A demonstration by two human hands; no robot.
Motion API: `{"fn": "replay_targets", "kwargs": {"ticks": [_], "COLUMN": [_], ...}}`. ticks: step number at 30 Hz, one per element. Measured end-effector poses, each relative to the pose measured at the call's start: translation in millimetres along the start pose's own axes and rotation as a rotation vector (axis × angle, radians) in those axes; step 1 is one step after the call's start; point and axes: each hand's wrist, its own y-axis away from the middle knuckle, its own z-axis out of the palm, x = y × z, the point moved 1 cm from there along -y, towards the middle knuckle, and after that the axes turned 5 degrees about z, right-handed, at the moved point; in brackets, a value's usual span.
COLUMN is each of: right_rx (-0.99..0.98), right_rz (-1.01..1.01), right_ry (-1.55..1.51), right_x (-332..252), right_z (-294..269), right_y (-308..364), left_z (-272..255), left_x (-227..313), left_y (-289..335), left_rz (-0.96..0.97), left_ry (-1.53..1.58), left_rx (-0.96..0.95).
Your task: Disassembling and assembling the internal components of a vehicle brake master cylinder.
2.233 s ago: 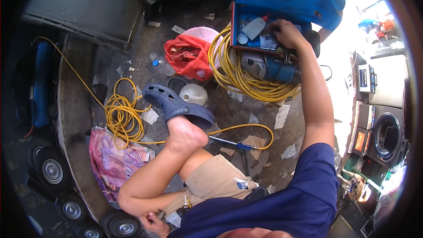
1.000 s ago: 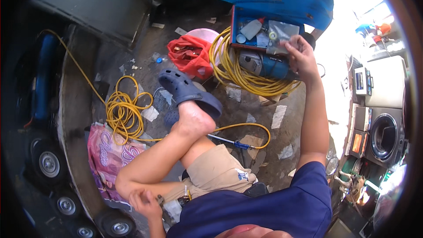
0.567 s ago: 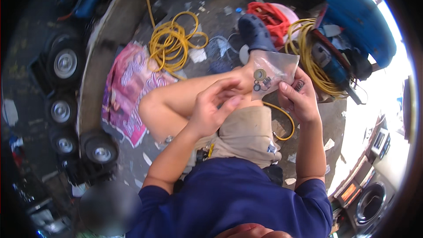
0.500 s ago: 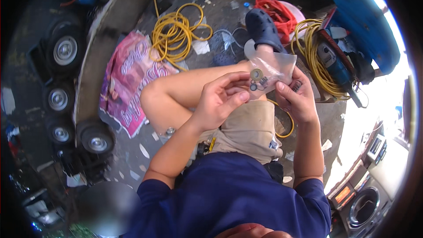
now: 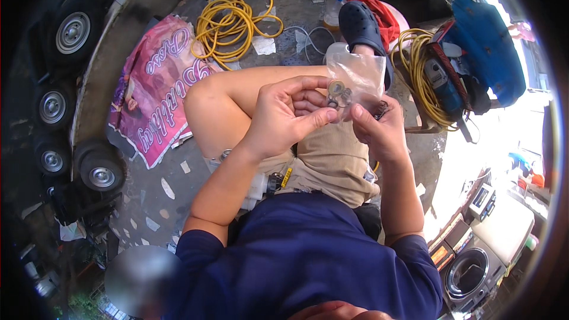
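Observation:
A clear plastic bag is held up in front of my lap, between both hands. Through its film show a brass-coloured washer and several small dark rings and metal parts, gathered at the corner by my left hand. That hand closes on the bag's left side, thumb in front and fingertips partly behind. On the other side, my right hand pinches the lower right edge with its thumb. A small dark coil spring lies against the fingers of my right hand, outside the bag.
A coiled yellow hose and a pink printed sheet lie on the littered floor. Wheels line the left side. To the right are a blue power tool, a yellow cord coil and a blue panel. A speaker stands lower right.
Both hands and the bag have shifted slightly left and come closer together. My left fingers now close over the bag's corner by the small parts. The whole view has also shifted a little.

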Motion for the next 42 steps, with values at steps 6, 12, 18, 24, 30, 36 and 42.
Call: {"fn": "replay_targets", "kwargs": {"ticks": [6,12,18,24,30,36,42], "right_rx": [0.132,0.167,0.172,0.174,0.235,0.280,0.320], "right_rz": [-0.049,-0.035,-0.025,-0.051,-0.084,-0.027,-0.094], "right_ry": [-0.014,-0.020,-0.044,-0.082,0.117,0.115,0.146], "right_x": [2,8,13,11,7,12,14], "right_z": [6,3,-1,-13,-15,-27,-28], "right_y": [5,8,5,7,7,9,7], "left_z": [5,6,10,21,14,9,15], "left_x": [-10,-24,-34,-45,-54,-55,-53], "left_y": [-3,-2,-9,-23,-21,-17,-9], "left_rz": [0.011,-0.022,-0.058,-0.115,-0.117,-0.093,-0.166], "left_ry": [0.056,0.118,0.182,0.356,0.275,0.318,0.303], "left_rx": [-0.039,-0.033,-0.020,0.005,0.042,0.147,0.102]}}
